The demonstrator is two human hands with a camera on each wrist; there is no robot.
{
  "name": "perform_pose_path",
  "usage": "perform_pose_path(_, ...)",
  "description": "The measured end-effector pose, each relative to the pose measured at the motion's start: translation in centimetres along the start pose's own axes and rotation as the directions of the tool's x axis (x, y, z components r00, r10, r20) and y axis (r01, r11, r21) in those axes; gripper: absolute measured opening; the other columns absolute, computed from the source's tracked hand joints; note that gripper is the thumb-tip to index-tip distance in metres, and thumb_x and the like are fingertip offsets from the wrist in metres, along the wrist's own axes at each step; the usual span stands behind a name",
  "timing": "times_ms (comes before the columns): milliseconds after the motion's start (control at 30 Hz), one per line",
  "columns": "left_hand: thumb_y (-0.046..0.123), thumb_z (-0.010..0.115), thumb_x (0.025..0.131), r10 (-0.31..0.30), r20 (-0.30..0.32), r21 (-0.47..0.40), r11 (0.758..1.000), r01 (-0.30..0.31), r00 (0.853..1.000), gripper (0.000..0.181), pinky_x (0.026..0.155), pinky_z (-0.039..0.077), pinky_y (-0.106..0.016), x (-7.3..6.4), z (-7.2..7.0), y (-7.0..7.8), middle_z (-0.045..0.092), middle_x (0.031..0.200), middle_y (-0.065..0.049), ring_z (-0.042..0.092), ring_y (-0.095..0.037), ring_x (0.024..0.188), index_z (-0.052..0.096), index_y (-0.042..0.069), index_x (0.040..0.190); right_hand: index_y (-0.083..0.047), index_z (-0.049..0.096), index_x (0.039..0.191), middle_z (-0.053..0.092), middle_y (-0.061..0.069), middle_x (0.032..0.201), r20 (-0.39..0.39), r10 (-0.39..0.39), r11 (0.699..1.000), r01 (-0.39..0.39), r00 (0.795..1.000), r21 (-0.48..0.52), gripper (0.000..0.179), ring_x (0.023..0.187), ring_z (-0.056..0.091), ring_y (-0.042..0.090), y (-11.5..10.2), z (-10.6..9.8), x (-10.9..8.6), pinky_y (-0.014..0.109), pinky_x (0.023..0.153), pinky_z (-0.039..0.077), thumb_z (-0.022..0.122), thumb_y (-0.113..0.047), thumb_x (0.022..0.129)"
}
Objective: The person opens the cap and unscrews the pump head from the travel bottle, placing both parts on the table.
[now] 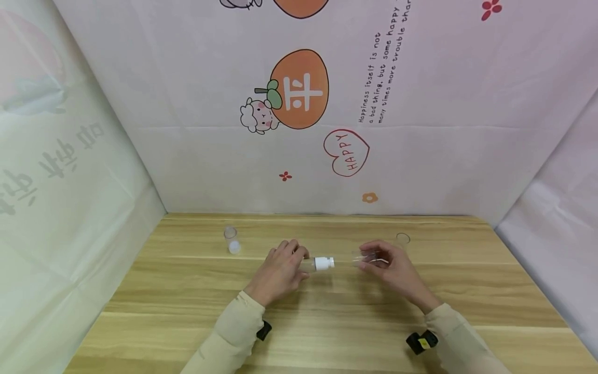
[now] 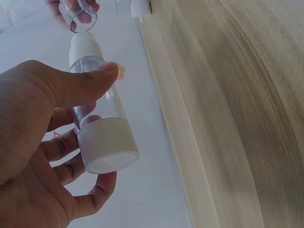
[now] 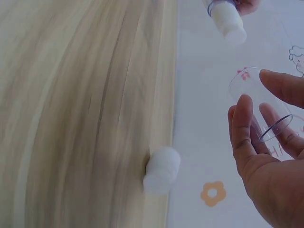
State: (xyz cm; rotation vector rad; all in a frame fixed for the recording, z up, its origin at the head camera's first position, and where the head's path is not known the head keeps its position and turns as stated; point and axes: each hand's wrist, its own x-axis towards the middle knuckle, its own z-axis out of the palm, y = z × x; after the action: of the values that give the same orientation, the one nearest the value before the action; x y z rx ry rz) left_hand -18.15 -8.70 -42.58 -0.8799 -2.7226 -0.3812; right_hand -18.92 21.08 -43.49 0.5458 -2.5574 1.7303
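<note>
Left hand (image 1: 280, 267): it grips a clear, round bottle with a white pump top (image 1: 324, 263), thumb on one side and fingers curled on the other.
Right hand (image 1: 397, 267): it holds a clear, see-through, short round tube (image 1: 366, 257) between its thumb and fingers.
Bottle: it is on its side, held up over the middle of the wooden table (image 1: 327, 332). Its top points at the right hand. The left wrist view shows a wide white base (image 2: 109, 145) at its other end.
Clear tube: it is on its side too, with its round mouth facing the bottle's top. The tube and the bottle are near each other but not touching.
Far left of the table: there is a clear round cup (image 1: 230, 236) with a white round piece (image 1: 234, 247) at its near end. I cannot tell if the piece is inside or beside it.
Far right of the table: a clear thing with a thin round rim (image 1: 403, 239) is just behind the right hand.
Back edge: the right wrist view shows a blurry white lump (image 3: 161, 171) on the table there.
Back wall: a white cloth (image 1: 210, 166) has an orange fruit (image 1: 300, 88) and a red heart (image 1: 347, 152) on it.
Arms: both have cream sleeves (image 1: 229, 337).
</note>
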Motion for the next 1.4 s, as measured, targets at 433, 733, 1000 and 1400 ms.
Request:
perform_pose_path(433, 0.026, 0.082, 0.088, -0.003, -0.006, -0.026, 1.0, 0.003, 1.0, 0.033, 0.077, 0.049, -0.039, -0.1, 0.0, 0.0, 0.058, 0.103, 0.0, 0.056, -0.02, 0.096, 0.064, 0.013, 0.113, 0.001, 0.066, 0.117, 0.068, 0.021, 0.109, -0.077, 0.0, 0.973, -0.018, 0.997, -0.229, 0.032, 0.09, 0.068, 0.019, 1.0, -3.6, -1.1, 0.027, 0.074, 0.056, 0.079, -0.003, 0.087)
perform_pose_path(733, 0.027, 0.082, 0.088, -0.003, -0.009, -0.021, 1.0, 0.002, 1.0, 0.034, 0.076, 0.05, -0.039, -0.1, 0.0, -0.1, 0.058, 0.103, 0.0, 0.056, -0.021, 0.097, 0.064, 0.013, 0.112, -0.001, 0.069, 0.111, 0.07, 0.015, 0.102, -0.117, -0.05, 0.906, -0.004, 0.992, -0.423, 0.029, 0.082, 0.066, 0.017, 1.3, -6.3, -1.7, 0.025, 0.068, 0.054, 0.081, -0.006, 0.085)
perform_pose_path(1000, 0.028, 0.082, 0.088, 0.0, -0.011, -0.02, 1.0, 0.0, 1.0, 0.033, 0.075, 0.049, -0.037, -0.3, 0.1, -0.1, 0.058, 0.103, 0.0, 0.056, -0.02, 0.096, 0.065, 0.013, 0.112, 0.003, 0.067, 0.109, 0.069, 0.02, 0.101, -0.142, -0.006, 0.853, -0.069, 0.99, -0.518, 0.032, 0.083, 0.067, 0.027, 2.1, -7.9, -2.2, 0.031, 0.068, 0.054, 0.083, -0.006, 0.083)
perform_pose_path(1400, 0.028, 0.082, 0.088, 0.011, -0.021, -0.016, 1.0, -0.011, 1.0, 0.033, 0.074, 0.048, -0.036, -0.3, 0.4, -0.2, 0.058, 0.101, 0.0, 0.056, -0.02, 0.094, 0.065, 0.014, 0.112, 0.01, 0.066, 0.107, 0.067, 0.029, 0.097, -0.14, 0.039, 0.774, -0.119, 0.989, -0.622, 0.036, 0.082, 0.068, 0.039, 5.2, -11.0, -2.1, 0.055, 0.073, 0.054, 0.083, -0.008, 0.081)
